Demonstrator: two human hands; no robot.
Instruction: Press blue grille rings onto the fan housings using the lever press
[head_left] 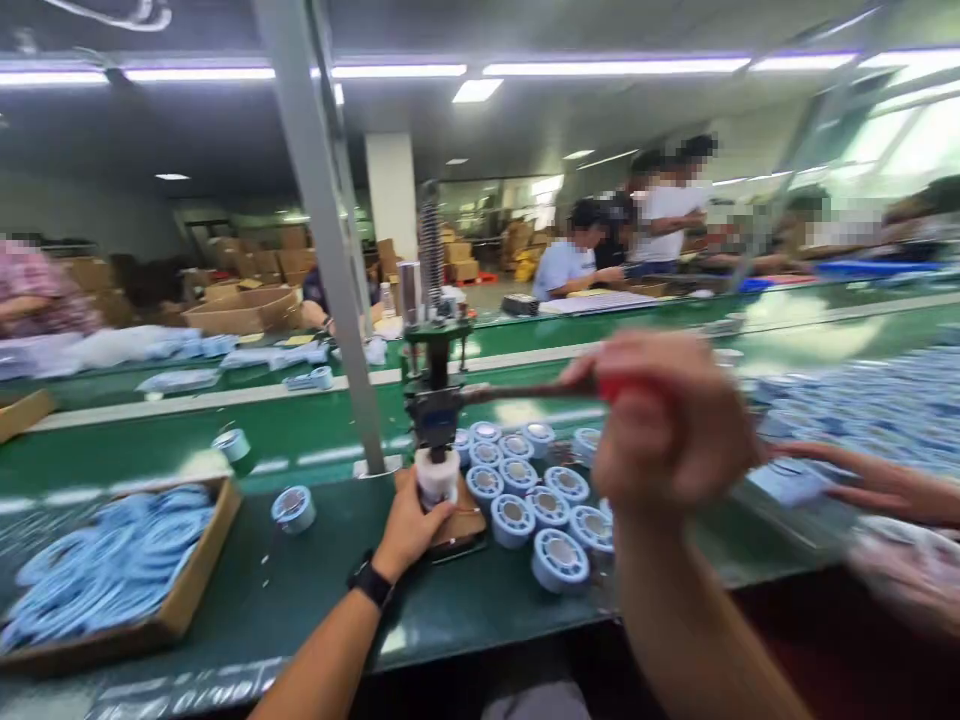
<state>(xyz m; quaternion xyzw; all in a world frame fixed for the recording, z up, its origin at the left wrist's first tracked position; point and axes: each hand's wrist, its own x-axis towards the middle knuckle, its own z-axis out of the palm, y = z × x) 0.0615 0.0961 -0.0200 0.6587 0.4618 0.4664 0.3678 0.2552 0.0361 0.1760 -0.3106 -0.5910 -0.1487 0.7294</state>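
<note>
My left hand (412, 520), with a dark watch on its wrist, closes round a white cylindrical piece (437, 475) under the ram of a hand press (436, 390). My right hand (667, 430), blurred, is wrapped round the red grip of the press's lever (525, 392), which points to the right at about level. Just right of the press base (466, 525) stand several light-blue round parts (561, 560) with silvery centres. One more blue round part (293, 510) sits apart, to the left of my left hand.
A cardboard box (202, 570) of light-blue rings is at left. Behind the press runs a green conveyor (300, 432) carrying a blue part (231, 445). A slanted grey post (322, 240) rises beside the press. Another person's hand (870, 480) reaches in at right near many blue parts.
</note>
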